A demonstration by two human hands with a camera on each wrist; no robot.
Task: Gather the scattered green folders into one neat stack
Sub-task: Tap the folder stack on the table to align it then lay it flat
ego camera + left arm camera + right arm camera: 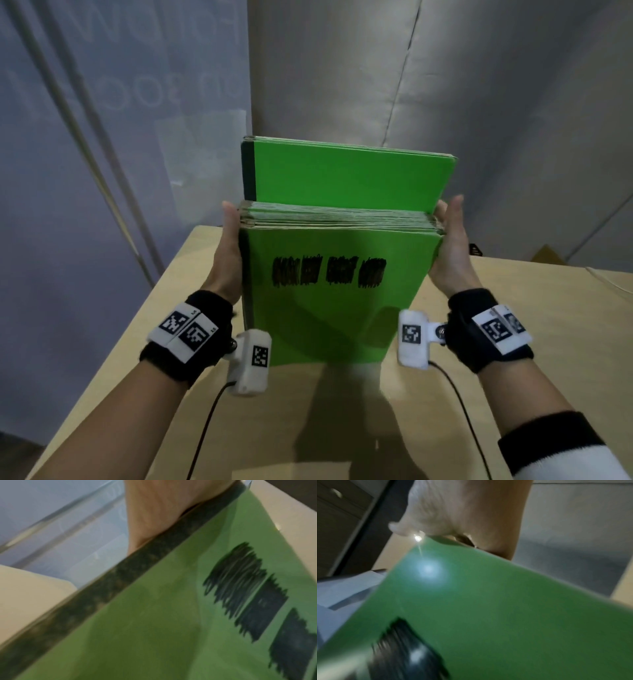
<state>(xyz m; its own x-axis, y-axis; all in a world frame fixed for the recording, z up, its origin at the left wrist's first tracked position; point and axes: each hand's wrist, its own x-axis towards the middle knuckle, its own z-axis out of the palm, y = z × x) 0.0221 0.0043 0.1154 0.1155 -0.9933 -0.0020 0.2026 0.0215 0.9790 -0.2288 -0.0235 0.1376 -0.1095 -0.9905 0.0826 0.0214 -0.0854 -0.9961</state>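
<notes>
The upright stack of green card folders (pixel 329 301), towards the pale wooden bench's (pixel 513 342) far edge, is pressed between flat left hand (pixel 227 253) and right hand (pixel 450 250); judged heavy, slippery, best clamped at side edges.

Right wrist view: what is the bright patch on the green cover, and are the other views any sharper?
Right wrist view: white glare on the folder, everything soft, the scribble smeared. Left wrist view: also blurred, but scribble and dark spine stay readable. Head view: sharpest; the folders throw a shadow on the table toward the camera.
</notes>
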